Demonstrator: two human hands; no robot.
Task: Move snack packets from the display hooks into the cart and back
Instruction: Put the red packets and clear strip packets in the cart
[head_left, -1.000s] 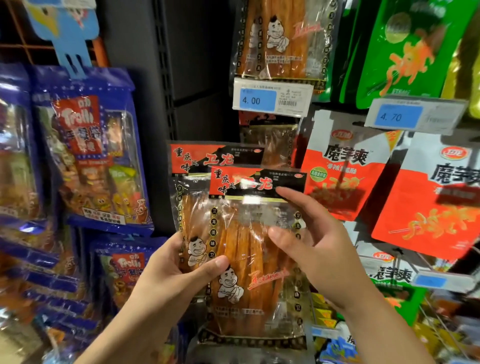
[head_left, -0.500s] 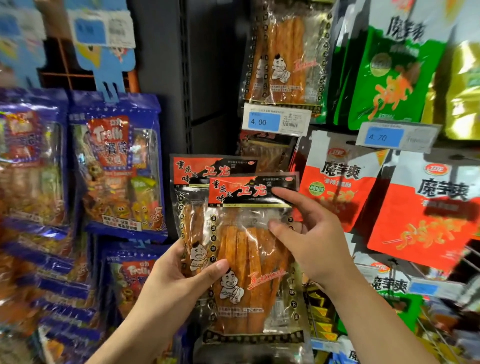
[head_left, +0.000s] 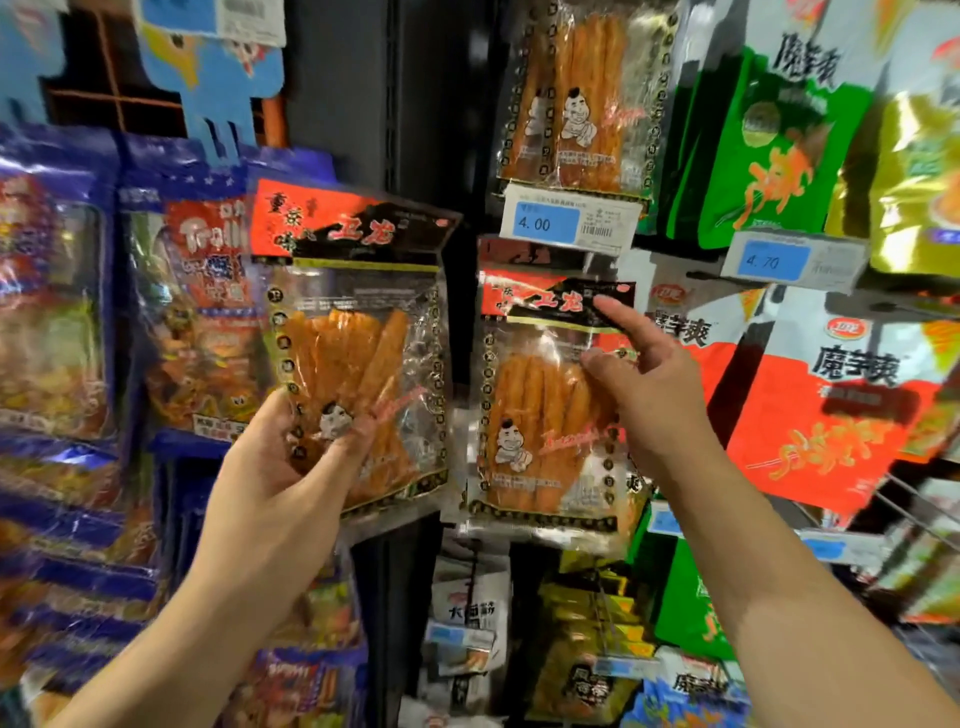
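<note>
packet (head_left: 358, 332) — red-black header, seemingly orange strips

Fixture: dark grey slotted metal upright (head_left: 410, 104) runs top to bottom at centre, with a flat dark grey back panel (head_left: 337, 78) beside it. Orange metal shelf frame (head_left: 272, 122) upper left, partly behind a blue cardboard cutout sign (head_left: 208, 78). Thin grey wire display hooks (head_left: 906, 501) project at right. White price labels with blue fields read 4.00 (head_left: 569, 221) and 4.70 (head_left: 789, 257). Stock: blue gummy bags (head_left: 192, 312) left; green pouches (head_left: 769, 145) and red-and-white pouches (head_left: 841, 405) right. Glare on the foil; left edge blurred.
</note>
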